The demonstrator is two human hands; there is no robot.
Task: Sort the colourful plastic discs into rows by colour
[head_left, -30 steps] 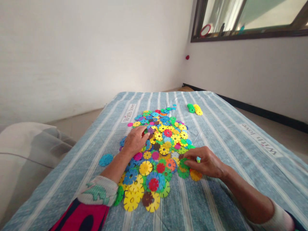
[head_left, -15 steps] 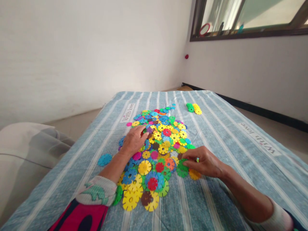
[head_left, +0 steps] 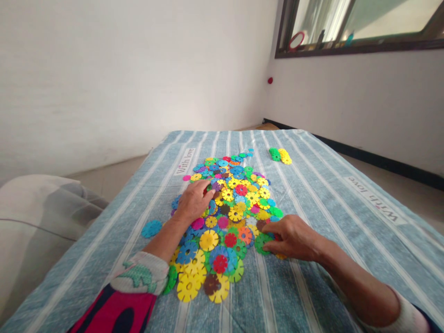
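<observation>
Many flat, notched plastic flower discs [head_left: 208,240] in several colours lie in a long heap on a striped cloth. My left hand [head_left: 194,200] rests on the heap's left side, thumb and forefinger apart beside a purple disc [head_left: 216,186]; its other fingertips are hidden. At the right edge of the heap, my right hand [head_left: 294,237] reaches in with thumb and forefinger spread. Its forefinger is by a brown disc [head_left: 261,225], and the thumb touches a green disc [head_left: 262,243]. Under this hand an orange disc [head_left: 280,256] is mostly covered.
Farther back on the striped cloth [head_left: 312,185], a green row of discs [head_left: 274,154] lies beside a yellow row of discs [head_left: 285,156]. A lone blue disc [head_left: 151,228] sits left of my left forearm. Something pale and covered [head_left: 41,222] stands left of the table.
My right hand has shifted slightly down and covers more of the orange disc. My left hand has stayed in place on the heap.
</observation>
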